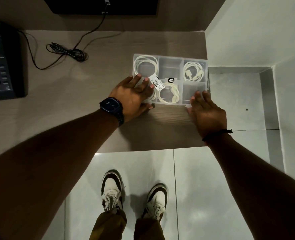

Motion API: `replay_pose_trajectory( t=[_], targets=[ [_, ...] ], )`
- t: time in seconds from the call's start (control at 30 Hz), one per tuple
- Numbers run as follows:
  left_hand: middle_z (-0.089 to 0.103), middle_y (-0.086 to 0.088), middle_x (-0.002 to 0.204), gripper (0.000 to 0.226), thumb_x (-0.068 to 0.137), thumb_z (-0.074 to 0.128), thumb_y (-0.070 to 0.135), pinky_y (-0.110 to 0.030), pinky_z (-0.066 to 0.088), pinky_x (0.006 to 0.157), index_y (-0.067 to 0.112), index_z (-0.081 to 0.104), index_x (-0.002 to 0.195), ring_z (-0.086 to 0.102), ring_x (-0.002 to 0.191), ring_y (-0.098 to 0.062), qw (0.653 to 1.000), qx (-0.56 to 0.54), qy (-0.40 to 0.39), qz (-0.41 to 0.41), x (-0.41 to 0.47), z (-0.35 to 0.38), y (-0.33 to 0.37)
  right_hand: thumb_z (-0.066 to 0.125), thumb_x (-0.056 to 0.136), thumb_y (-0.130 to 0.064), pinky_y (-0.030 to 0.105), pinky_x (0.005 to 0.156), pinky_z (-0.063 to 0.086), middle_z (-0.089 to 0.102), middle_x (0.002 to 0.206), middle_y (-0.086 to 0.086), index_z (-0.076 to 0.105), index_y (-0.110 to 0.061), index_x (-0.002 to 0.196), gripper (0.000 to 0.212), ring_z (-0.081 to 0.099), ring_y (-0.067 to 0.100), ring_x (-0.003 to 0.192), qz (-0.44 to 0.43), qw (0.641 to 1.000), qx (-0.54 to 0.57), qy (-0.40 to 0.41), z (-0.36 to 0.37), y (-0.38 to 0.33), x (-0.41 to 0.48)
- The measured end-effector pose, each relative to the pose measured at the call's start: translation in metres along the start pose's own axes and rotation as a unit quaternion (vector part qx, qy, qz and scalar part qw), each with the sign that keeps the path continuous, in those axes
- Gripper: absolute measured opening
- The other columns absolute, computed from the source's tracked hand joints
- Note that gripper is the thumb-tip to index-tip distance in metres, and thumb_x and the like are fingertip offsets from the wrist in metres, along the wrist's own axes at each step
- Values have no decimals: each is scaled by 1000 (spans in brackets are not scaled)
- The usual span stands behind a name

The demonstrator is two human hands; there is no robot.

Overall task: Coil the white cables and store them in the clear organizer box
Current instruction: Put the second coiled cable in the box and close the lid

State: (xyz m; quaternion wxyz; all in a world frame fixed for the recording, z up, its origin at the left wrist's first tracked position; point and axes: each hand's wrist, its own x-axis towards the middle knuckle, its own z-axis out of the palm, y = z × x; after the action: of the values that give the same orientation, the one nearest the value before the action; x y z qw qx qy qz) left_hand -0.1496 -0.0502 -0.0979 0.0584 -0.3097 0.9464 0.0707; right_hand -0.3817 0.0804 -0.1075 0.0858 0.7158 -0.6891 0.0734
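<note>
While both hands press flat on its closed lid, the clear organizer box (170, 78) sits at the right end of the wood-grain desk (94, 94), roughly 1 o'clock from the person's shoes (111, 191). Contents, seen through the lid: one coiled white cable (145, 64) in the 10 o'clock compartment; a second coil with connectors (193, 72) in the 2 o'clock compartment; a third coil (169, 94) at 6 o'clock, partly under a price label (156, 82); a possible fourth under the left palm, too hidden to confirm. The middle far compartment and the 4 o'clock one look empty. Left hand (133, 97): fingers spread, palm down on the lid's 8 o'clock corner, thumb at the near edge, grasping nothing. Right hand (206, 111): open, fingertips on the 4 o'clock corner, grasping nothing. No loose white cable shows on the desk; a black cord (67, 52) lies bundled at 10 o'clock, beside a dark desk phone (3, 63). Step judged: closing the lid, task near its end. Next move likely calls for even downward pressure along the near edge until the latches seat, with no cable pinched in the rim.
</note>
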Motion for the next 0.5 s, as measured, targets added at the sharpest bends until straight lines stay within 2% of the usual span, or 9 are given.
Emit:
replay_pose_trajectory(
  t=[0.1, 0.3, 0.4, 0.5],
  targets=[
    [29, -15, 152, 66, 92, 36, 51, -47, 20, 113, 12, 25, 143, 21, 140, -37, 999, 34, -35, -11, 4, 2, 5, 76, 75, -9, 43, 57, 58, 69, 107, 25, 69, 7, 100, 30, 66, 41, 98, 30, 999, -10, -3, -1, -7, 4],
    [23, -19, 153, 59, 97, 33, 39, -47, 16, 115, 5, 19, 144, 19, 140, -39, 998, 39, -45, -23, 2, 3, 15, 67, 82, -9, 50, 67, 57, 66, 114, 26, 66, 8, 105, 29, 63, 44, 104, 69, 997, 33, -26, -1, -9, 3],
    [37, -19, 147, 54, 95, 44, 33, -45, 22, 113, 5, 34, 140, 31, 137, -37, 999, 9, -2, -47, -4, 6, 18, 64, 85, -9, 49, 79, 55, 62, 121, 24, 65, 6, 111, 29, 58, 43, 112, 115, 990, 70, -47, 0, -10, 3],
    [59, -19, 127, 47, 82, 66, 25, -47, 41, 101, 4, 57, 123, 53, 120, -38, 995, -32, 78, -54, -8, 11, 21, 66, 84, -7, 51, 82, 53, 63, 121, 23, 65, 5, 111, 29, 58, 43, 112, 107, 990, 79, -36, 2, -8, 1]
  ],
)
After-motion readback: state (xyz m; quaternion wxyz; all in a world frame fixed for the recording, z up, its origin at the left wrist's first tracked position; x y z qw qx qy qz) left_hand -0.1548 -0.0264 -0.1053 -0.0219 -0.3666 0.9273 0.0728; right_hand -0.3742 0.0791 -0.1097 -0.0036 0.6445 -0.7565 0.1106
